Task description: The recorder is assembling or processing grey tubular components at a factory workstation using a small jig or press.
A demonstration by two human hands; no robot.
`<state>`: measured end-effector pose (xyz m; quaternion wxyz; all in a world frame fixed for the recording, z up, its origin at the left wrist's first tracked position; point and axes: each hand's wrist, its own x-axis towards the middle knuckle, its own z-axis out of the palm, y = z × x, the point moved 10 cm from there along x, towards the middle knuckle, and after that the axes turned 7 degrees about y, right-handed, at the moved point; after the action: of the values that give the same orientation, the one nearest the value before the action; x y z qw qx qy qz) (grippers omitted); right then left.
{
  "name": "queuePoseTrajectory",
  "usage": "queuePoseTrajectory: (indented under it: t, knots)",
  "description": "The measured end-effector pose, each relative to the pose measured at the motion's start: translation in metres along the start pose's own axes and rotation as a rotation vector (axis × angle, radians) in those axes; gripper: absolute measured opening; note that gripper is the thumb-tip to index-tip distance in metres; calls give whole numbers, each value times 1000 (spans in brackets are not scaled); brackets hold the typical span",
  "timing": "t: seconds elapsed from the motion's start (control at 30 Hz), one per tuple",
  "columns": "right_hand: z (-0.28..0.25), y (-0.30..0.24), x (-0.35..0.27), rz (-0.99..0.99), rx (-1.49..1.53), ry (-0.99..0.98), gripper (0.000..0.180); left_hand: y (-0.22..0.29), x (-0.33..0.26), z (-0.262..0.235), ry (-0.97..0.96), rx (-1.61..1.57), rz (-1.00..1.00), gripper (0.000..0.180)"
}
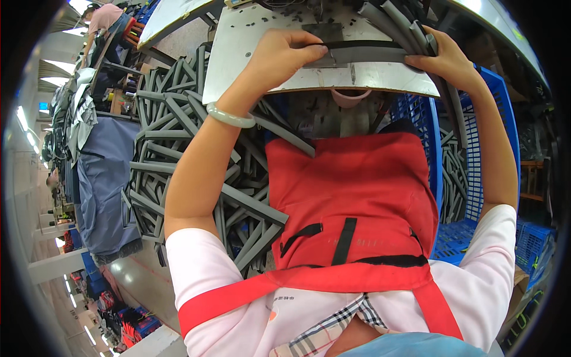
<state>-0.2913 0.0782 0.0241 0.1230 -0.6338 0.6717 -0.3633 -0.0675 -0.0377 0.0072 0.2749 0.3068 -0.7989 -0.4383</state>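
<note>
A grey strip with a black edge lies stretched across the front of a white work table, over a dark metal plate. At its left end my left hand is closed, thumb and fingers pinching the strip. My right hand is closed at the other end, its thumb on the strip. Several more grey strips fan out at the fingers of my right hand, and some hang down beside the table edge. Exactly how many of them that hand grips is hidden.
A big heap of grey and black strips rises left of my lap. To the right stands a blue plastic crate with strips inside. Small black scraps dot the table. Under its edge shows a pink bowl. Another person bends at the far left.
</note>
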Motion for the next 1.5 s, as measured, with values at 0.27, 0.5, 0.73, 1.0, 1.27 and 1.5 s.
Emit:
queuePoseTrajectory:
  t: [0.27,0.5,0.73,1.0,1.27,1.5]
  knots:
    - [12,11,27,14,-87,-35,45,-35,25,-6,24,19,-146,35]
    - [16,23,41,-16,-23,-53,43,-33,39,-12,47,-13,-76,34]
    - [8,-5,40,259,7,-88,49,-34,45,-19,43,-55,-72,29]
    - [-21,20,14,206,300,55,41,-66,56,-65,306,-309,-11,31]
    - [-94,160,-175,574,685,524,46,-113,-24,-42,445,467,67,35]
    - [73,270,-392,1177,1327,732,40,-111,-52,-33,717,551,159,36]
